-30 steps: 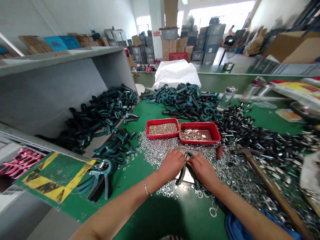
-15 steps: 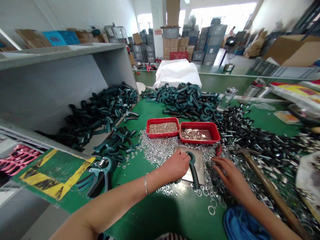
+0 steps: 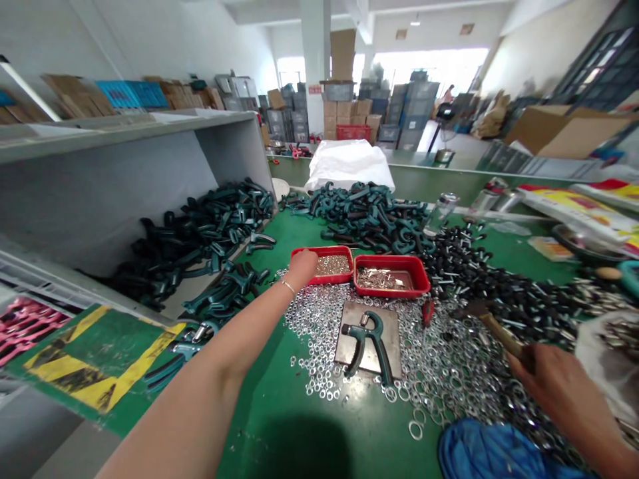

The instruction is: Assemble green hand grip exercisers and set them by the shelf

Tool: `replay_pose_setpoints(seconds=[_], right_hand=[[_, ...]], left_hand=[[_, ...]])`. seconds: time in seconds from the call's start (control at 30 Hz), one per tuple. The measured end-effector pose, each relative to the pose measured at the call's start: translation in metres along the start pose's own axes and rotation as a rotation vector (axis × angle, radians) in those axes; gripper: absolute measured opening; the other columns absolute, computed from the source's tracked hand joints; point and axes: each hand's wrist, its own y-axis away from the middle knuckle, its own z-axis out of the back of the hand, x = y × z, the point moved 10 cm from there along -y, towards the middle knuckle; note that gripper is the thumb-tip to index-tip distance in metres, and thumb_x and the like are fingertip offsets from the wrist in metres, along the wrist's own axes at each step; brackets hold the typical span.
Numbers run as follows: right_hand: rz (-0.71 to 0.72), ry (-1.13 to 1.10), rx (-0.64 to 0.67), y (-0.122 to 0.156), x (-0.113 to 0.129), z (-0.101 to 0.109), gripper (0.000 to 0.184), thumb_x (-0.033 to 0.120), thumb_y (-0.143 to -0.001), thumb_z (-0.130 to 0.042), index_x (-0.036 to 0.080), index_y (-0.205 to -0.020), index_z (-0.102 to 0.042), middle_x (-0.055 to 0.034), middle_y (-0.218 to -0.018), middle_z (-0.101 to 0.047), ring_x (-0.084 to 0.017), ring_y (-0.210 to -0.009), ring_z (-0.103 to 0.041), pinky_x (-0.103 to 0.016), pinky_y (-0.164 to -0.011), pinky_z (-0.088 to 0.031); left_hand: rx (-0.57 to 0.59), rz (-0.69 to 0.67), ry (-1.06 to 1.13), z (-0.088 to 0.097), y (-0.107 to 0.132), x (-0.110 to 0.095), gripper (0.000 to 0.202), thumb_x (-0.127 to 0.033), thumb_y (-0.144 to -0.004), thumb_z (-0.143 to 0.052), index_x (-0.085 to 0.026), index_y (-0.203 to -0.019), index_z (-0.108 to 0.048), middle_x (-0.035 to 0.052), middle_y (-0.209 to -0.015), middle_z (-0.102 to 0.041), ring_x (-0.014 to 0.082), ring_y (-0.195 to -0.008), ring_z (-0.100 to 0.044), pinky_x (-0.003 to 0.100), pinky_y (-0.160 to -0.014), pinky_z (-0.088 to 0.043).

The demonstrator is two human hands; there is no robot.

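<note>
Blue cloth bunches at the near edge of the green work mat, and just above it the right hand is closed around the wooden handle of a hammer, whose steel head rests among loose steel washers. Left of that, a dark green hand grip exerciser lies flat on a square steel plate, untouched by either hand, the plate bedded in washers. The left hand, a thin bracelet at its wrist, is narrowed at the rim of a red plastic tray of small brass-coloured parts; whether it holds any cannot be told. Just beside stands a second red tray of flat metal clips. Beyond lie black-headed bolts, a heap of teal grip handles and a white sack. The step in hand looks like fetching a small part from the tray, which seems to call for a fingertip pinch, then a return to the exerciser.
</note>
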Motion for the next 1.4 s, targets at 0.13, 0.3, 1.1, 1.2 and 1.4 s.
replay_pose_setpoints(seconds=[0.13,0.3,1.1,1.2,1.4], right_hand=[[-0.156,-0.127,0.151,0.011,0.031,-0.012,0.03,0.057,-0.087,-0.051,0.028,-0.096,-0.05,-0.0133,-0.079,-0.064,-0.029,-0.059,-0.061,-0.042,-0.054,-0.046],[-0.027,-0.321,0.5,0.04,0.128,-0.063,0.033,0.055,-0.091,-0.048,0.026,-0.102,-0.059,-0.0062,-0.08,-0.07,-0.025,-0.068,-0.066,-0.034,-0.062,-0.052],[-0.171,-0.541,0.473,0.032,0.14,-0.103,0.036,0.054,-0.096,-0.042,0.024,-0.08,-0.052,0.0011,-0.064,-0.056,-0.016,-0.057,-0.052,-0.026,-0.052,-0.041],[-0.288,-0.683,0.398,0.035,0.131,-0.104,0.035,0.056,-0.094,-0.046,0.023,-0.08,-0.051,0.0025,-0.063,-0.052,-0.014,-0.054,-0.049,-0.025,-0.048,-0.039],[-0.425,-0.845,0.457,0.046,0.123,-0.118,0.039,0.058,-0.092,-0.05,0.022,-0.078,-0.051,0.0043,-0.058,-0.049,-0.009,-0.041,-0.038,-0.023,-0.036,-0.026]], left_hand=[[0.046,0.037,-0.044,-0.015,-0.011,0.022,0.016,-0.009,-0.081,-0.059,-0.006,-0.09,-0.072,0.0211,-0.092,-0.07,0.0294,-0.098,-0.067,0.034,-0.089,-0.049],[-0.033,-0.007,-0.034,-0.02,-0.002,0.02,0.027,-0.01,-0.09,-0.045,-0.007,-0.1,-0.069,0.0222,-0.109,-0.066,0.0309,-0.106,-0.063,0.04,-0.095,-0.045],[0.07,-0.386,0.615,-0.037,0.095,-0.103,0.017,-0.026,-0.096,-0.049,-0.02,-0.097,-0.064,0.0036,-0.099,-0.067,0.0181,-0.094,-0.062,0.031,-0.084,-0.048],[0.122,-0.361,0.431,-0.05,0.093,-0.11,0.019,-0.026,-0.096,-0.047,-0.019,-0.097,-0.065,0.0056,-0.101,-0.066,0.02,-0.093,-0.063,0.032,-0.082,-0.049],[0.171,-0.355,0.256,-0.057,0.086,-0.121,0.016,-0.026,-0.093,-0.05,-0.019,-0.091,-0.064,0.0055,-0.096,-0.068,0.0209,-0.085,-0.065,0.03,-0.075,-0.05]])
